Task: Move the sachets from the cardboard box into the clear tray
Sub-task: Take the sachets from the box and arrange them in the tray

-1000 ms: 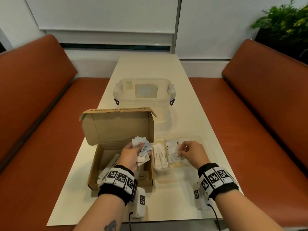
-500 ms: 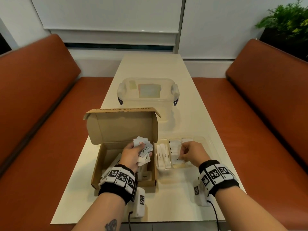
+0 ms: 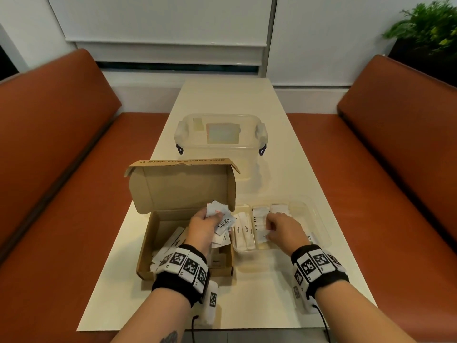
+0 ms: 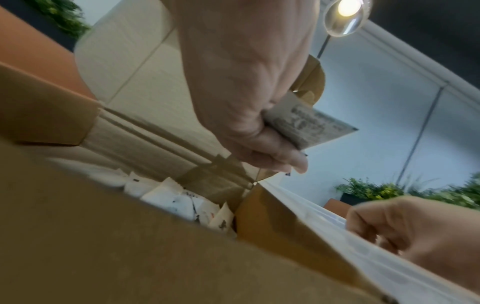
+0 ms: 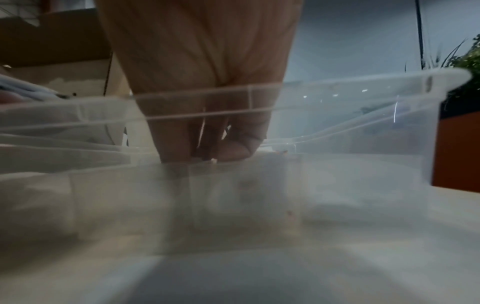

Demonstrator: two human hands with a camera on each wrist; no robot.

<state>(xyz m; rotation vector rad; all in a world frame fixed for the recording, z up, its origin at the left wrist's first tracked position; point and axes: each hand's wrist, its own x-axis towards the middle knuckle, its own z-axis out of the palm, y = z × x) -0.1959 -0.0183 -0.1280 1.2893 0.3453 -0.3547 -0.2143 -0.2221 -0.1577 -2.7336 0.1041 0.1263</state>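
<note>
The open cardboard box [image 3: 148,243] lies at the table's near left, with several white sachets [image 4: 176,199] in it. My left hand [image 3: 204,225] hovers over the box's right side and grips a bunch of sachets [image 3: 221,219], one marked Stevia. The clear tray [image 3: 319,219] sits right of the box and holds sachets in rows [image 3: 243,235]. My right hand [image 3: 280,229] reaches into the tray's middle. Its curled fingertips [image 5: 233,148] pinch a white sachet [image 3: 262,237] lying on the tray's bottom.
A clear lidded container [image 3: 220,137] stands behind the box, whose raised lid [image 3: 180,184] leans backward. Orange benches [image 3: 61,169] run along both sides of the narrow table [image 3: 284,293]. A plant [image 3: 425,28] is at the far right.
Both hands stay almost where they were, the left still holding its bunch, the right still at the sachet in the tray. Only the view has shifted slightly.
</note>
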